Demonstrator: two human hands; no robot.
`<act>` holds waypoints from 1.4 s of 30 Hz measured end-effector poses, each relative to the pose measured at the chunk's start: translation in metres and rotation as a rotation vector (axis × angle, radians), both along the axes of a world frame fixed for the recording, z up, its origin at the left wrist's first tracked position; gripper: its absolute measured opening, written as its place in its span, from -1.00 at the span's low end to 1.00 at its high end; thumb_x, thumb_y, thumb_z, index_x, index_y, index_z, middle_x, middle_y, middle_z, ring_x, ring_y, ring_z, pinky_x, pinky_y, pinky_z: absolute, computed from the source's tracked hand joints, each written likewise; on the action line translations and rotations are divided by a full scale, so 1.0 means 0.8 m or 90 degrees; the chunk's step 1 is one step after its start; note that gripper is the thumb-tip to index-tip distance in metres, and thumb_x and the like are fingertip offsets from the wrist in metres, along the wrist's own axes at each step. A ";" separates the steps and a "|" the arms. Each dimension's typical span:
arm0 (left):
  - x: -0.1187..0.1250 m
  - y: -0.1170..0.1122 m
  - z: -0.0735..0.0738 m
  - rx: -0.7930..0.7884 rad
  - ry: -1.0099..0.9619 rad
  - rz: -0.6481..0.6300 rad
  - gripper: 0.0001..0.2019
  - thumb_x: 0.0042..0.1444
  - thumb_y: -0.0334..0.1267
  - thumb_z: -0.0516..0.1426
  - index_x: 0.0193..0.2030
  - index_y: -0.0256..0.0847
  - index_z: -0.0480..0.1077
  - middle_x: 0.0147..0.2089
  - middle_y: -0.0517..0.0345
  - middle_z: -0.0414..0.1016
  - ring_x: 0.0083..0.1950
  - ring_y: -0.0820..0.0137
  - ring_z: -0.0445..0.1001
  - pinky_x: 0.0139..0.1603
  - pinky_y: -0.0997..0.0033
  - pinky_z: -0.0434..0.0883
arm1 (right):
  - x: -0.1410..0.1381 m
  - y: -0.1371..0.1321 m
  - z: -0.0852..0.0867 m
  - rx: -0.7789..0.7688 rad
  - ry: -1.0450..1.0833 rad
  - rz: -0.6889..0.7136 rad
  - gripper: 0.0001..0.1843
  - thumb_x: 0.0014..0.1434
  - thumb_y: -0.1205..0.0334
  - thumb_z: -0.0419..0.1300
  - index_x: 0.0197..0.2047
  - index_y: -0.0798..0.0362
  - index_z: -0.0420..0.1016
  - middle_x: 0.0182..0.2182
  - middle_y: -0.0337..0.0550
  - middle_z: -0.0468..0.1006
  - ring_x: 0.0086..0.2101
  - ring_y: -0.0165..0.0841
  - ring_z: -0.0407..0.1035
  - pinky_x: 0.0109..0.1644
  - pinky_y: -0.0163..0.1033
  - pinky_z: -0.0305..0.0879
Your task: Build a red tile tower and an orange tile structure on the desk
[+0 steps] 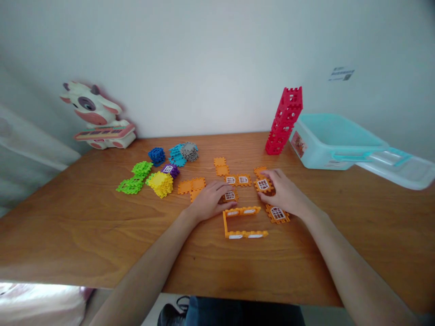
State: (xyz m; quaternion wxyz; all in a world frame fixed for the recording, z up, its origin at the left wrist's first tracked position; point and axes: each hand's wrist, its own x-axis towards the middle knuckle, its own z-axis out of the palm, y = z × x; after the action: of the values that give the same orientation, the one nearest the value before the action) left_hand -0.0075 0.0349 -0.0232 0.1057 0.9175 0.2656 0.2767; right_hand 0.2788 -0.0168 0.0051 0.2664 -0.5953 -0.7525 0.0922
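Note:
My left hand (211, 202) curves its thumb and fingers around an orange window tile (231, 195) low over the table. Between the thumb and fingers of my right hand (283, 192) is another orange window tile (263, 185). Just in front of both hands stands a three-sided frame of joined orange tiles (225, 224), open on its right. Below my right hand lies a loose orange window tile (277, 213). Two joined window tiles (238, 180) lie between the hands, a little farther back. Plain orange tiles (191, 185) lie left of my left hand, partly covered by it.
A tall red tile tower (284, 121) stands by the wall, beside a turquoise bin (326, 149) with a clear lid (401, 167). Yellow (161, 183), green (132, 183), purple (171, 170), blue (157, 156) and grey tiles (189, 151) sit left, before a cow toy keyboard (105, 131).

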 end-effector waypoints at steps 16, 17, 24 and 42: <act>-0.001 0.002 0.002 -0.011 -0.002 -0.076 -0.72 0.33 -0.05 0.19 0.01 -0.18 0.57 0.11 -0.06 0.60 0.11 0.24 0.60 0.16 0.17 0.55 | -0.027 -0.004 0.004 -0.140 0.352 0.099 -0.56 0.20 0.17 0.24 0.16 -0.11 0.48 0.14 -0.08 0.56 0.09 -0.15 0.50 0.21 0.08 0.43; -0.001 0.003 0.001 -0.008 0.000 -0.079 -0.73 0.34 -0.06 0.19 -0.01 -0.16 0.59 0.12 -0.05 0.60 0.12 0.24 0.60 0.17 0.17 0.55 | -0.030 -0.005 0.004 -0.167 0.352 0.112 -0.55 0.20 0.18 0.25 0.17 -0.12 0.47 0.11 -0.10 0.59 0.04 -0.16 0.54 0.18 0.08 0.45; -0.001 0.002 0.004 -0.007 0.014 -0.083 -0.72 0.34 -0.06 0.19 0.03 -0.14 0.59 0.14 -0.05 0.59 0.13 0.24 0.59 0.18 0.15 0.54 | -0.033 -0.002 0.002 -0.115 0.163 0.123 -0.63 0.17 0.07 0.35 0.06 -0.13 0.59 0.06 -0.08 0.64 0.05 -0.08 0.52 0.21 0.13 0.39; 0.000 0.002 0.007 -0.001 0.017 -0.094 -0.73 0.36 -0.09 0.16 0.02 -0.17 0.59 0.13 -0.04 0.59 0.11 0.24 0.59 0.16 0.21 0.53 | -0.030 -0.002 0.001 -0.112 0.183 0.006 -0.59 0.35 -0.05 0.17 0.16 -0.09 0.56 -0.18 -0.10 0.71 -0.30 -0.18 0.58 -0.15 -0.03 0.49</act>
State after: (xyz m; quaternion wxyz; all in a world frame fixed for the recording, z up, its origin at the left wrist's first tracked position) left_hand -0.0077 0.0363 -0.0173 0.1230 0.9382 0.1986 0.2553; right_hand 0.2545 -0.0184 0.0059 0.3180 -0.5931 -0.6985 0.2433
